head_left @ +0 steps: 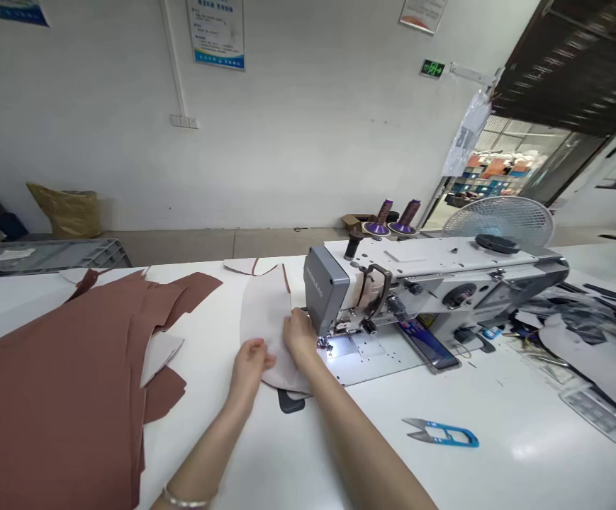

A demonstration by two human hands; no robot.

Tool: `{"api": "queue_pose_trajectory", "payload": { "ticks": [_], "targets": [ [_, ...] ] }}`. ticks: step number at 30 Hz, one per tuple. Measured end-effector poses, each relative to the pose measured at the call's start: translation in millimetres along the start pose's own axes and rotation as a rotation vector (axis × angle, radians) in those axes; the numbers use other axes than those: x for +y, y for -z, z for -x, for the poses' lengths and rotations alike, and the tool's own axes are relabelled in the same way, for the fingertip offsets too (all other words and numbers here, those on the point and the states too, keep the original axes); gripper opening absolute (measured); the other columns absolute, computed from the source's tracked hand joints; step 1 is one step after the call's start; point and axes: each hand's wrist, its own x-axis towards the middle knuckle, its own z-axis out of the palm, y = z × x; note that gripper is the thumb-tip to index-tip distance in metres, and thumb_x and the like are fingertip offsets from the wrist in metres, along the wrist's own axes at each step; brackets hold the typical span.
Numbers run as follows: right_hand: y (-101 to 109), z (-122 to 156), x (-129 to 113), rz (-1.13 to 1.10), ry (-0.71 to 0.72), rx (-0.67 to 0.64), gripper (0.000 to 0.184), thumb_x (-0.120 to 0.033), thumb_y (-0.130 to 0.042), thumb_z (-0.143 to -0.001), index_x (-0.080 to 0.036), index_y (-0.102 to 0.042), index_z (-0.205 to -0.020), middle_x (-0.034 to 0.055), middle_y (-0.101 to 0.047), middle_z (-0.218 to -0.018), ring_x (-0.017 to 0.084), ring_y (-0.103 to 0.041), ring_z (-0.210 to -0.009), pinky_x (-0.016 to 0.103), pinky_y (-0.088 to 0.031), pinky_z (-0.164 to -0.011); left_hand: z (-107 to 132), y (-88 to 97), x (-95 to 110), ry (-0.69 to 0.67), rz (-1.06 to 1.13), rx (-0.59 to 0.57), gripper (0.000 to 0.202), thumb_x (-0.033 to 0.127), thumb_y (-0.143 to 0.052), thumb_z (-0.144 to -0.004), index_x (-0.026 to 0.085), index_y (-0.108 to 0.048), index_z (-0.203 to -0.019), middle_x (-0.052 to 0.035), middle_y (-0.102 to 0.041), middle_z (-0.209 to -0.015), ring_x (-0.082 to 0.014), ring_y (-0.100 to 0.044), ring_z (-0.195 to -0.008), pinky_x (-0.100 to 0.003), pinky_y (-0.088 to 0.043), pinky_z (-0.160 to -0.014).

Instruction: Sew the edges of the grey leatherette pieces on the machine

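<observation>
Sewing machine (427,273): face plate (325,290) reads HIGHLEAD. Wall poster (217,32) behind, left of machine: small print unreadable. Pale panel (265,304) lying on table (499,482) at machine's left; rounded lower end, thin brownish edging, brown strip upper right. Left hand (249,365) on panel, fingers curled; right hand (300,336) on panel, beside machine. Cannot tell whether either grips.

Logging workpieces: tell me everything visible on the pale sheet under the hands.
The pale sheet looks like fabric, greyish, with rounded left and lower edges and a brown strip at the upper right. It lies roughly flat on the white table beside the sewing machine. The right hand is on its right side, partly hiding it; the left hand is at its lower left edge, grip unclear.
</observation>
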Motion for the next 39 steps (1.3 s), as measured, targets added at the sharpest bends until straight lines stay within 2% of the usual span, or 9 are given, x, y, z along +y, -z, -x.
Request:
{"api": "queue_pose_trajectory", "payload": {
  "ticks": [3,7,11,16,20,25,30,35,39],
  "targets": [
    [-7.4,29.7,-12.7,0.104,0.359,-0.021,0.02,-0.009,-0.042,-0.086,-0.012,-0.06,-0.095,0.0137,-0.063,-0.088,0.023,-0.059,-0.079,0.032,-0.042,-0.066,-29.5,9.5,27.8,-0.042,-0.07,0.027,0.024,0.034,-0.061,-0.074,0.017,-0.055,-0.09,-0.0069,-0.065,-0.085,-0.0212,-0.066,-0.085,-0.033,-0.051,-0.077],
    [-18.2,57.6,-14.8,0.264,0.776,0.035,0.022,-0.002,-0.039,-0.084,-0.011,-0.059,-0.088,0.013,-0.061,-0.081,0.024,-0.056,-0.075,0.034,-0.04,-0.063,-57.9,13.8,50.1,0.003,-0.18,0.059,0.029,0.011,-0.078,-0.046,0.019,-0.052,-0.057,-0.0072,-0.063,-0.063,-0.0345,-0.063,-0.093,-0.04,-0.047,-0.081],
    [-18.9,64.1,5.4,0.265,0.792,0.262,0.025,0.001,-0.036,-0.085,-0.008,-0.058,-0.091,0.0094,-0.057,-0.071,0.02,-0.052,-0.065,0.032,-0.036,-0.058,-58.2,19.9,49.6,0.048,-0.129,0.044,0.026,0.017,-0.072,-0.06,0.019,-0.048,-0.051,-0.0058,-0.057,-0.048,-0.0297,-0.066,-0.071,-0.038,-0.05,-0.069],
    [-11.6,65.2,24.9,0.157,0.735,0.53,0.019,-0.002,-0.044,-0.087,-0.009,-0.06,-0.095,0.0089,-0.06,-0.076,0.018,-0.054,-0.069,0.032,-0.037,-0.062,-29.6,44.8,26.5,0.003,0.195,0.018,0.021,0.036,-0.056,-0.083,0.016,-0.057,-0.077,-0.0044,-0.067,-0.071,-0.0153,-0.064,-0.062,-0.03,-0.054,-0.064],
    [-5.3,64.0,26.5,0.047,0.757,0.56,0.023,-0.001,-0.045,-0.086,-0.009,-0.061,-0.101,0.0133,-0.064,-0.091,0.021,-0.057,-0.085,0.033,-0.041,-0.07,-19.2,71.8,6.2,-0.014,0.691,0.036,0.023,0.027,-0.072,-0.073,0.015,-0.053,-0.073,-0.002,-0.067,-0.071,-0.0155,-0.066,-0.064,-0.032,-0.057,-0.066],
    [-2.9,63.8,25.3,-0.026,0.764,0.53,0.02,-0.004,-0.049,-0.084,-0.01,-0.063,-0.097,0.0116,-0.064,-0.085,0.02,-0.056,-0.077,0.032,-0.041,-0.067,-12.5,83.2,-6.8,0.085,0.848,0.037,0.016,0.017,-0.066,-0.078,0.015,-0.053,-0.07,-0.0013,-0.068,-0.07,-0.0168,-0.067,-0.063,-0.035,-0.059,-0.066],
    [-7.4,73.1,17.4,-0.339,0.655,0.253,0.019,-0.015,-0.047,-0.088,-0.014,-0.065,-0.081,0.0044,-0.059,-0.063,0.014,-0.051,-0.058,0.027,-0.037,-0.054,-6.6,76.0,-4.2,0.138,0.909,0.001,0.012,0.015,-0.049,-0.089,0.015,-0.06,-0.083,-0.0037,-0.071,-0.076,-0.0173,-0.069,-0.067,-0.034,-0.06,-0.065],
    [-6.9,71.6,7.6,-1.2,0.069,-0.483,0.024,-0.039,-0.056,-0.084,-0.018,-0.066,-0.088,0.0016,-0.064,-0.07,0.011,-0.05,-0.051,0.025,-0.043,-0.049,-6.5,72.1,-3.5,0.173,0.926,-0.063,0.023,0.02,-0.041,-0.093,0.015,-0.063,-0.087,-0.0056,-0.072,-0.08,-0.0173,-0.069,-0.07,-0.031,-0.06,-0.064],
    [-1.3,69.3,-1.7,-1.669,-0.226,-0.74,0.041,-0.044,-0.074,-0.068,-0.016,-0.065,-0.097,0.0045,-0.068,-0.078,0.011,-0.053,-0.051,0.024,-0.044,-0.046,-5.8,68.2,-7.9,0.161,0.892,-0.14,0.02,0.022,-0.045,-0.092,0.014,-0.063,-0.095,-0.0077,-0.073,-0.086,-0.0179,-0.069,-0.075,-0.029,-0.059,-0.066]
  ]
}}
